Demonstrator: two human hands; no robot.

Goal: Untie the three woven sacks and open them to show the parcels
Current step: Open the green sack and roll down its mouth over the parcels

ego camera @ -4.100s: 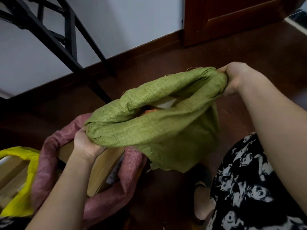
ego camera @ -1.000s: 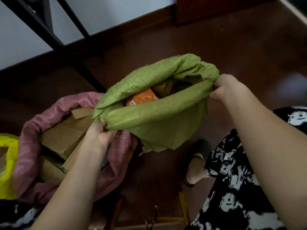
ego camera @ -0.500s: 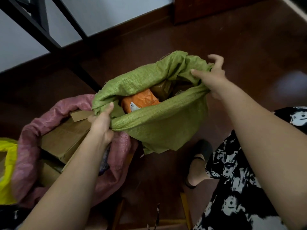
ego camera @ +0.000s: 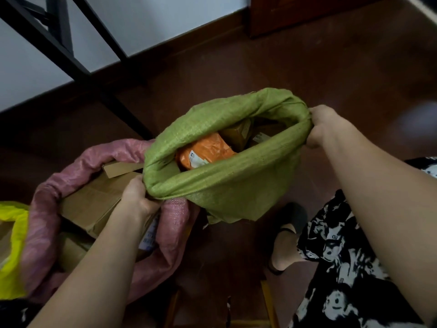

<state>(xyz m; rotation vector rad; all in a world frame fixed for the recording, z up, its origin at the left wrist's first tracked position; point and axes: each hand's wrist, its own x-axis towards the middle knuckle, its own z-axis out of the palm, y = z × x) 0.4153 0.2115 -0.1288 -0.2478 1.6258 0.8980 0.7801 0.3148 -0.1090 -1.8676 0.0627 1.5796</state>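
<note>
- Head view, what has changed: half a second ago my right hand [ego camera: 318,125] was lifted off the rim with its fingers spread; now it is gripping the far right end of the green woven sack [ego camera: 227,183] again, fingers curled round the rolled edge.
- My left hand [ego camera: 139,197] is clamping the near left end of the same rim, so my two hands are pulling well apart and stretching the mouth wider than a second ago.
- I am judging that this third sack is now about as open as it needs to be (the other two already are lying open).
- The green sack is standing on the dark floor [ego camera: 331,67] between my arms, and it is showing an orange parcel [ego camera: 208,153] with a white label, touching a brown parcel [ego camera: 238,133] behind it.
- The pink woven sack [ego camera: 45,233], just left of it and touching it, is holding cardboard boxes [ego camera: 94,204].
- The yellow sack [ego camera: 14,256] is sitting at the left edge; its contents I cannot make out.
</note>
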